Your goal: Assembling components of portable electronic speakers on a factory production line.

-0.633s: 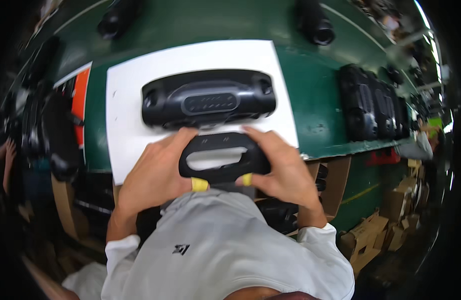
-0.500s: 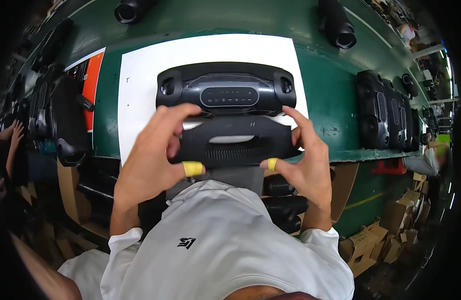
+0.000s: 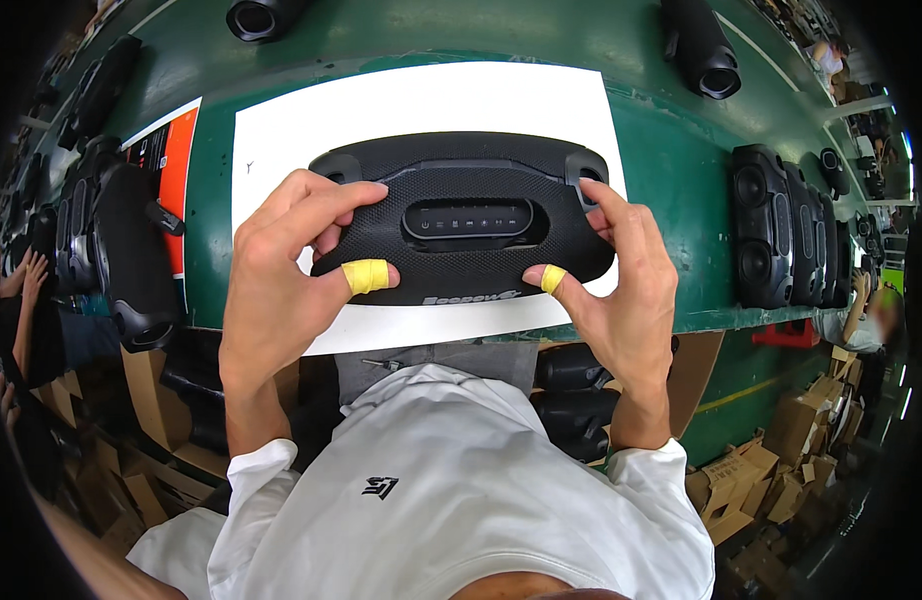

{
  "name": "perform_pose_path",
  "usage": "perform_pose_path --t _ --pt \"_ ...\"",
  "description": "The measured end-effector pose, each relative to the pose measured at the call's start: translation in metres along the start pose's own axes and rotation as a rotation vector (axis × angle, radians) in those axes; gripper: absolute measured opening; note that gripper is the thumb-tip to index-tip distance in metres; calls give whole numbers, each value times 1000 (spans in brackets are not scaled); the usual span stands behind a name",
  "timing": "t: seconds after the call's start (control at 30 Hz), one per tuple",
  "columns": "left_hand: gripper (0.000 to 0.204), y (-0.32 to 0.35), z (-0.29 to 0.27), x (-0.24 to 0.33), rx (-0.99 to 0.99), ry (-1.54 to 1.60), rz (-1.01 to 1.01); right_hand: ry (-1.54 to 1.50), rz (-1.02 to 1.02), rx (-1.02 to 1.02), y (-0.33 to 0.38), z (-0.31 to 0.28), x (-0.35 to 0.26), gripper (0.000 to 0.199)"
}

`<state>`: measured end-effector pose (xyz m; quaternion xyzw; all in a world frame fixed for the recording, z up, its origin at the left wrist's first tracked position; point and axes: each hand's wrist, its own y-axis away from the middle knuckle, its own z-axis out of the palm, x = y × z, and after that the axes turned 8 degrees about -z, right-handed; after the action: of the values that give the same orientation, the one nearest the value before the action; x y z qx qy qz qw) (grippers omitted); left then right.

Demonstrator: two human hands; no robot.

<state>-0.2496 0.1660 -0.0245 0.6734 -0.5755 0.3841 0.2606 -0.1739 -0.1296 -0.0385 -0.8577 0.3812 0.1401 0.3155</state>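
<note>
A black mesh speaker grille (image 3: 441, 275) lies over the front of a black portable speaker (image 3: 581, 165). Through the grille's oval slot shows the speaker's button panel (image 3: 469, 222). My left hand (image 3: 291, 270) grips the grille's left end, its yellow-taped thumb on the near edge and its index finger across the mesh. At the opposite end my right hand (image 3: 626, 285) holds it the same way, its taped thumb near the lower right. Some fingers of both hands are hidden behind the grille's ends. Whether the grille sits fully against the body, I cannot tell.
A white sheet (image 3: 421, 95) lies under the speaker on the green table (image 3: 671, 230). More speakers stand at the right (image 3: 766, 225) and left (image 3: 136, 250), with others farther back. Cardboard boxes (image 3: 736, 475) are below at the right. Other people's hands (image 3: 26, 275) show at far left.
Both hands have carried the grille away from my body and onto the speaker. It now covers most of the front, and the button panel shows through its slot.
</note>
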Motion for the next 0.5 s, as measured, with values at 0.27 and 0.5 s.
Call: perform_pose_path --t 0.27,0.5 --pt "69 -16 -1 1 -71 -59 -113 57 78 -76 -12 3 1 85" --pt "68 -13 3 -1 -37 -162 -55 171 -19 -155 -12 1 2 80"
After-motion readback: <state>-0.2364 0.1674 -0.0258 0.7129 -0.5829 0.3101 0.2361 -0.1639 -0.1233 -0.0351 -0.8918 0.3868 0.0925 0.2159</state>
